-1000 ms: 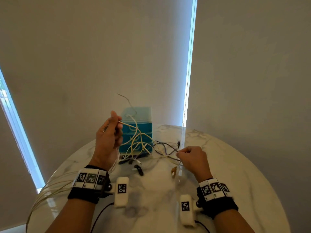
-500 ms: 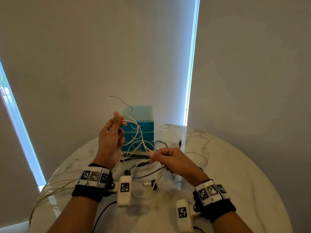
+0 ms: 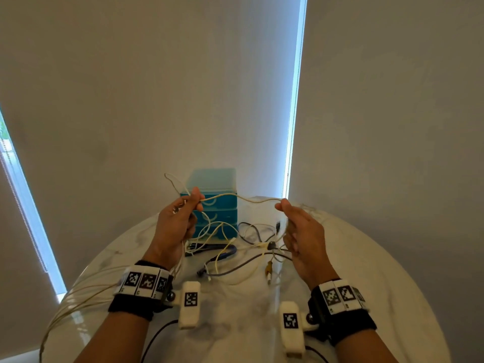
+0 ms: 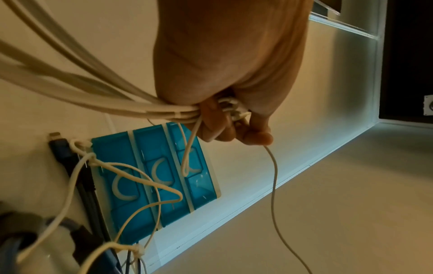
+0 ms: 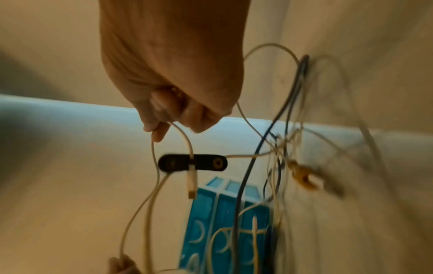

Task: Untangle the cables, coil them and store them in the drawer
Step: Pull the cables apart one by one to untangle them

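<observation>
A thin white cable (image 3: 237, 196) is stretched in the air between both hands, above the marble table (image 3: 366, 258). My left hand (image 3: 180, 221) grips a bundle of white cable strands (image 4: 164, 111), its fingers curled round them. My right hand (image 3: 296, 226) pinches the same cable (image 5: 185, 137) between thumb and fingertips. Below the hands lies a tangle of white, grey and blue cables (image 3: 235, 252). The blue three-drawer box (image 3: 213, 184) stands behind it with all its drawers closed (image 4: 161, 178).
Several white cable loops (image 3: 78, 292) hang off the table's left edge. A yellow connector (image 3: 268, 268) and a black plug (image 3: 277, 227) lie among the cables. Bare marble lies at the right and near sides. Window blinds stand close behind the table.
My right hand rose from the table and moved right, drawing the white cable taut between both hands. The left hand stayed raised in front of the drawers.
</observation>
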